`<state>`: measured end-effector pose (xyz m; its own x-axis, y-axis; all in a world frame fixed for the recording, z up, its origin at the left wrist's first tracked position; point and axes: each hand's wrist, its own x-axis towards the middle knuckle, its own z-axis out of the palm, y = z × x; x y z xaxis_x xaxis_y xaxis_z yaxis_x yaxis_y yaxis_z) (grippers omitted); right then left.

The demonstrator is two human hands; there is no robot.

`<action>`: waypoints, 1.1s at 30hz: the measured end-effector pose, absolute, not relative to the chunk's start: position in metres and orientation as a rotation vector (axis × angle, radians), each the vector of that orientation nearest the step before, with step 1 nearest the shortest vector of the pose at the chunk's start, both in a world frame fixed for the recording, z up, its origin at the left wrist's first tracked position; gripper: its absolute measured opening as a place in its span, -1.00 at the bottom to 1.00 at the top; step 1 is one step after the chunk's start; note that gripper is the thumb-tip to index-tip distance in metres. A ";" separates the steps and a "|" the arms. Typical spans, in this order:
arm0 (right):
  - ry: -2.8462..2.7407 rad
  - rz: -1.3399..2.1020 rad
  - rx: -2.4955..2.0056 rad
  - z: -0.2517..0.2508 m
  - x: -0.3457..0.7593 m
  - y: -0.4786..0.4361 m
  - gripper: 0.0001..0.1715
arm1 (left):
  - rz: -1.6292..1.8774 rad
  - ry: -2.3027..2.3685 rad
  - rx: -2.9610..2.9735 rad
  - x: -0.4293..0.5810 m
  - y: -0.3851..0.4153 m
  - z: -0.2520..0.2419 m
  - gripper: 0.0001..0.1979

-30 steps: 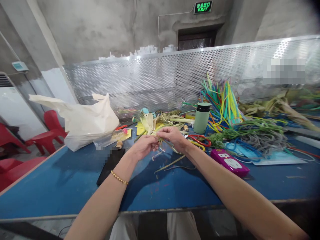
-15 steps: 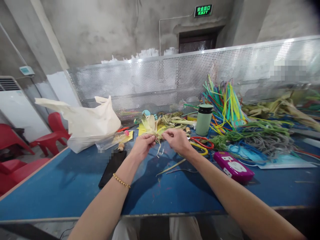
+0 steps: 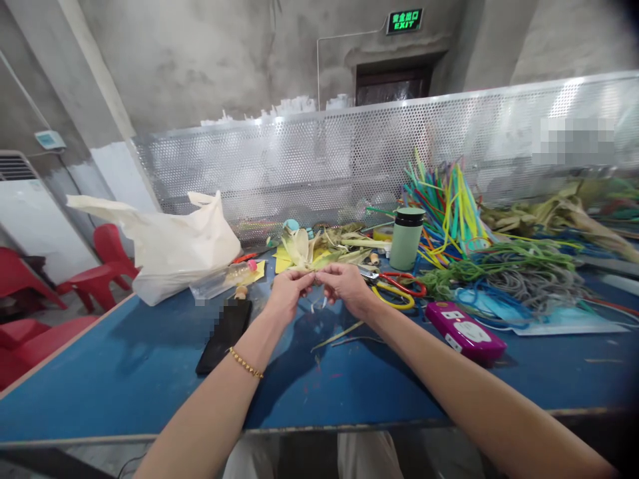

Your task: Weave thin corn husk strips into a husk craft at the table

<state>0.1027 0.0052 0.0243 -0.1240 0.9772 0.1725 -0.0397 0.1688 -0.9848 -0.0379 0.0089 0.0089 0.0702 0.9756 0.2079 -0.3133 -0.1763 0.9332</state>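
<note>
My left hand (image 3: 285,297) and my right hand (image 3: 347,288) meet above the blue table (image 3: 124,372), fingers pinched together on thin pale husk strips (image 3: 319,303) that dangle between them. The left wrist wears a gold bead bracelet (image 3: 245,362). Just behind the hands lies a pile of corn husks (image 3: 319,246) on yellow paper. Loose strips (image 3: 339,336) lie on the table under the right wrist.
A black phone (image 3: 224,326) lies left of my left arm, a white bag (image 3: 174,246) beyond it. Scissors with red and yellow handles (image 3: 399,289), a green bottle (image 3: 405,237), a purple power strip (image 3: 466,330) and heaps of coloured cords (image 3: 489,266) fill the right side. A perforated metal screen (image 3: 349,159) backs the table.
Both hands have drawn slightly closer together and lower, still pinching the husk strips. The view has shifted a little.
</note>
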 end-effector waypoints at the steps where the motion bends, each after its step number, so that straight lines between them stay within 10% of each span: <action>1: -1.361 1.236 -0.988 0.025 0.104 0.005 -0.78 | 1.410 0.786 1.150 -0.038 0.009 0.010 -0.74; 13: -1.323 1.736 -0.732 0.028 0.115 0.006 -0.70 | 1.389 0.756 1.208 -0.043 0.006 0.017 -0.74; 33: -1.306 1.256 -0.808 0.018 0.101 0.006 -0.68 | 1.502 0.779 1.120 -0.035 0.006 0.012 -0.72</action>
